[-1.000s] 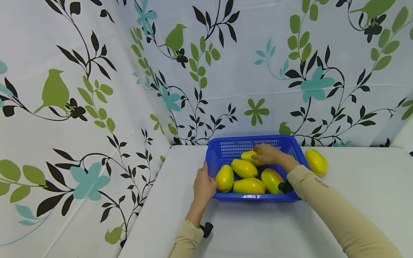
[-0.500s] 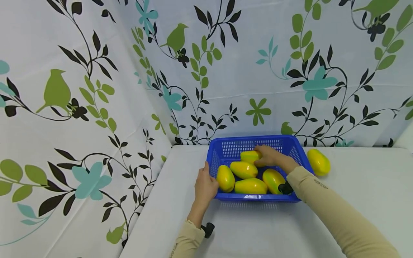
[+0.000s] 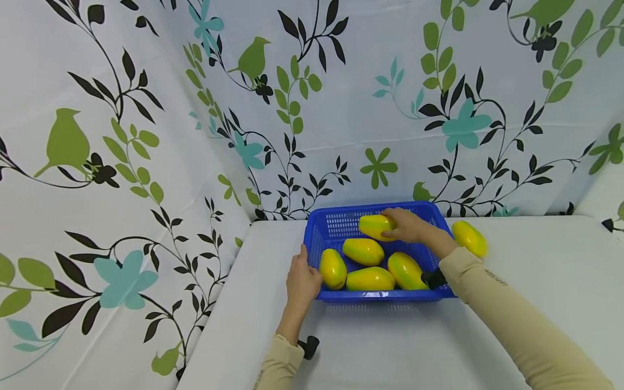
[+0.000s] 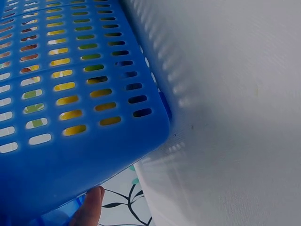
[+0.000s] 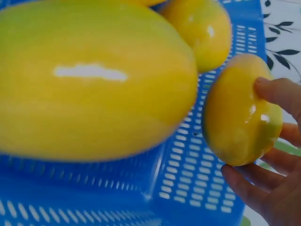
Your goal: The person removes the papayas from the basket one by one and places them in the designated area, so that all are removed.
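A blue plastic basket (image 3: 385,295) with slotted walls holds several glossy yellow-green mangoes, among them one lying near the middle (image 3: 363,251). My right hand (image 3: 407,223) grips another mango (image 3: 374,226) at the basket's back; in the right wrist view, thumb and fingers wrap round that mango (image 5: 240,113). My left hand (image 3: 303,279) holds the basket's left rim near the front corner. From the left wrist, a fingertip (image 4: 94,202) shows at the rim of the basket (image 4: 117,141), the rest of that hand being out of sight.
One more mango (image 3: 469,238) lies on the white table (image 3: 546,271) just right of the basket. A patterned curtain (image 3: 341,108) hangs close behind the basket, and another stretch runs along the left.
My right hand has raised the gripped mango a little, away from the mango in front of it. My left hand stays on the rim. The head view has shifted slightly.
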A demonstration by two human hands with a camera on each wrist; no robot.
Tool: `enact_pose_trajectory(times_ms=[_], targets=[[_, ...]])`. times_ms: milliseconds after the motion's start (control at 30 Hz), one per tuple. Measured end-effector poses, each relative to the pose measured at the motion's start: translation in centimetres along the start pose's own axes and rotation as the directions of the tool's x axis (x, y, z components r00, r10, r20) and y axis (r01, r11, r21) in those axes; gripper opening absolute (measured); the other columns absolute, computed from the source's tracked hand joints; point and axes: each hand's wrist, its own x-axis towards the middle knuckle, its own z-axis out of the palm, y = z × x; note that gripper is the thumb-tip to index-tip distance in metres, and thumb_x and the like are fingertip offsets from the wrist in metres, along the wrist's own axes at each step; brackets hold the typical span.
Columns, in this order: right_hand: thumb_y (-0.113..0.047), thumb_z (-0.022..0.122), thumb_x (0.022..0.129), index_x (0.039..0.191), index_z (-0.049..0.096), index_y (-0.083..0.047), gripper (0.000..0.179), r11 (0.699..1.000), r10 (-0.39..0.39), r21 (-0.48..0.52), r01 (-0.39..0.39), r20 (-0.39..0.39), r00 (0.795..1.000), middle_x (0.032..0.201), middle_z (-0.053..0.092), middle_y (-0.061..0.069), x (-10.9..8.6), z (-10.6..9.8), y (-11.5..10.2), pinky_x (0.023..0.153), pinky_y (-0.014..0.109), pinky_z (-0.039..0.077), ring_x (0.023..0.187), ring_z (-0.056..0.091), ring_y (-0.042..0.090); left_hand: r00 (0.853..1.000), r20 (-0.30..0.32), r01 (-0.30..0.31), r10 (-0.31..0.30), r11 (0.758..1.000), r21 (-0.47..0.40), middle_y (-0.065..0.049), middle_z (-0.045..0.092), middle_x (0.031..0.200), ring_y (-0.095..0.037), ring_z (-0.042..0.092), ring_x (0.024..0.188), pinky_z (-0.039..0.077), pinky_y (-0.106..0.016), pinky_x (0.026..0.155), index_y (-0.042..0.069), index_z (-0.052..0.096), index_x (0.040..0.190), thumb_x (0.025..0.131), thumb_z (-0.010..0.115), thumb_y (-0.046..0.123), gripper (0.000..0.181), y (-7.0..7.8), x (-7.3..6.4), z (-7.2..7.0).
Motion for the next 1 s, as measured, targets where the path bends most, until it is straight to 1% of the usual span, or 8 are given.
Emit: enact_pose_trajectory(times_ms=[133, 233, 367, 533, 667, 767, 867, 1000], targets=[[-0.023, 0.066, 0.094, 0.141, 0.043, 0.01, 0.062, 1.0, -0.009, 0.001, 0.009, -0.052, 0.999, 0.131, 0.054, 0.029, -0.8, -1.4, 0.3, 0.102, 0.058, 0.038, 0.117, 0.051, 0.043, 1.0, -0.012, -0.004, 0.004, 1.0, 0.0, -0.032, 0.059, 0.117, -0.029, 0.057, 0.074, 0.048, -0.038, 0.056, -0.012, 0.043, 0.142, 0.081, 0.054, -0.006, 0.062, -0.1, 0.3, -0.1], [-0.022, 0.066, 0.094, 0.14, 0.043, 0.012, 0.061, 1.0, -0.018, -0.005, 0.018, -0.089, 0.996, 0.131, 0.054, 0.03, -1.5, -2.5, 0.7, 0.1, 0.058, 0.04, 0.115, 0.053, 0.044, 1.0, -0.009, 0.001, -0.001, 1.0, 0.0, -0.031, 0.058, 0.118, -0.03, 0.057, 0.075, 0.048, -0.039, 0.058, -0.011, 0.042, 0.143, 0.081, 0.054, -0.006, 0.063, -0.2, 0.4, -0.2], [-0.021, 0.066, 0.094, 0.14, 0.042, 0.014, 0.062, 1.0, 0.005, 0.021, -0.002, -0.13, 0.992, 0.132, 0.052, 0.032, -3.0, -4.0, 1.3, 0.1, 0.059, 0.04, 0.116, 0.052, 0.045, 1.0, 0.002, 0.008, -0.008, 1.0, -0.001, -0.032, 0.058, 0.119, -0.031, 0.057, 0.076, 0.049, -0.041, 0.06, -0.01, 0.042, 0.143, 0.081, 0.054, -0.006, 0.063, -0.1, 0.3, -0.1], [-0.024, 0.065, 0.095, 0.142, 0.04, 0.012, 0.064, 0.997, 0.049, 0.07, -0.037, -0.185, 0.982, 0.13, 0.052, 0.031, -5.2, -6.1, 2.5, 0.098, 0.06, 0.041, 0.114, 0.052, 0.045, 1.0, 0.014, 0.003, -0.003, 1.0, 0.003, -0.032, 0.058, 0.118, -0.03, 0.055, 0.073, 0.046, -0.038, 0.055, -0.011, 0.042, 0.143, 0.081, 0.055, -0.006, 0.064, 0.0, 0.1, 0.1], [-0.027, 0.064, 0.095, 0.143, 0.038, 0.01, 0.066, 0.994, 0.096, 0.078, -0.08, -0.234, 0.967, 0.134, 0.049, 0.032, -6.6, -7.5, 3.7, 0.1, 0.063, 0.038, 0.118, 0.049, 0.048, 1.0, 0.015, 0.0, 0.0, 1.0, -0.001, -0.033, 0.058, 0.118, -0.031, 0.057, 0.075, 0.048, -0.039, 0.056, -0.011, 0.042, 0.143, 0.081, 0.054, -0.006, 0.063, -0.1, 0.1, 0.1], [-0.028, 0.063, 0.096, 0.144, 0.036, 0.011, 0.068, 0.988, 0.145, 0.084, -0.127, -0.268, 0.952, 0.134, 0.047, 0.033, -7.8, -8.2, 4.8, 0.099, 0.064, 0.038, 0.117, 0.048, 0.049, 1.0, 0.019, -0.002, 0.002, 1.0, -0.004, -0.033, 0.057, 0.118, -0.032, 0.058, 0.077, 0.05, -0.042, 0.059, -0.011, 0.041, 0.143, 0.082, 0.054, -0.006, 0.063, -0.1, 0.1, 0.1], [-0.031, 0.061, 0.096, 0.145, 0.033, 0.013, 0.071, 0.979, 0.2, 0.1, -0.178, -0.287, 0.937, 0.136, 0.044, 0.035, -9.0, -8.2, 6.0, 0.098, 0.065, 0.039, 0.118, 0.046, 0.051, 1.0, 0.022, 0.003, -0.003, 1.0, 0.003, -0.032, 0.057, 0.119, -0.033, 0.059, 0.079, 0.051, -0.043, 0.062, -0.01, 0.041, 0.144, 0.082, 0.054, -0.005, 0.063, -0.2, 0.1, 0.2], [-0.035, 0.058, 0.097, 0.146, 0.03, 0.013, 0.074, 0.962, 0.265, 0.145, -0.231, -0.301, 0.916, 0.139, 0.039, 0.038, -10.1, -7.5, 8.0, 0.098, 0.067, 0.038, 0.121, 0.042, 0.055, 1.0, 0.024, 0.012, -0.012, 1.0, 0.006, -0.032, 0.057, 0.12, -0.033, 0.058, 0.079, 0.051, -0.042, 0.062, -0.009, 0.041, 0.145, 0.083, 0.055, -0.005, 0.063, -0.1, 0.1, 0.2]])
